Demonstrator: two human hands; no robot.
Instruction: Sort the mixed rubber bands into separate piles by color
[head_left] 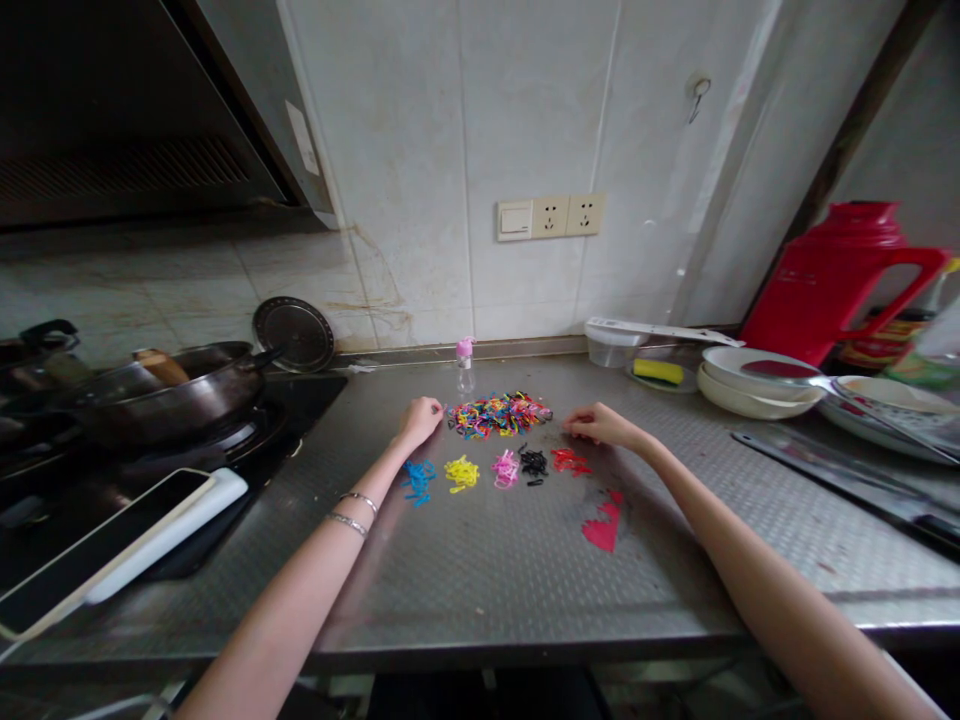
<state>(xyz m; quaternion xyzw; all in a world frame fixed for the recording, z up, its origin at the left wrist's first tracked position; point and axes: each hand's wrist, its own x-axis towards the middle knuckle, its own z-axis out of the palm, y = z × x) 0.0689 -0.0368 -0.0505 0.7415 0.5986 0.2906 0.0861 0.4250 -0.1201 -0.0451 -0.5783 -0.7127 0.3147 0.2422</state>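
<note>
A heap of mixed-colour small rubber bands (499,415) lies on the steel counter. In front of it, sorted by colour, are a blue pile (419,482), a yellow pile (461,473), a pink pile (505,469), a black pile (534,463) and a red pile (571,461). My left hand (422,420) is closed at the heap's left end, fingers curled together. Just off its right end, my right hand (600,426) is also closed, fingertips low over the counter. What either hand pinches, if anything, is too small to make out.
Behind the heap stands a small clear bottle with a pink top (465,366). A torn red piece (603,522) lies nearer the right arm. At left are a phone (112,545) and a pan (180,390) on the stove; at right, bowls (757,385), a knife (840,480) and a red thermos (832,285).
</note>
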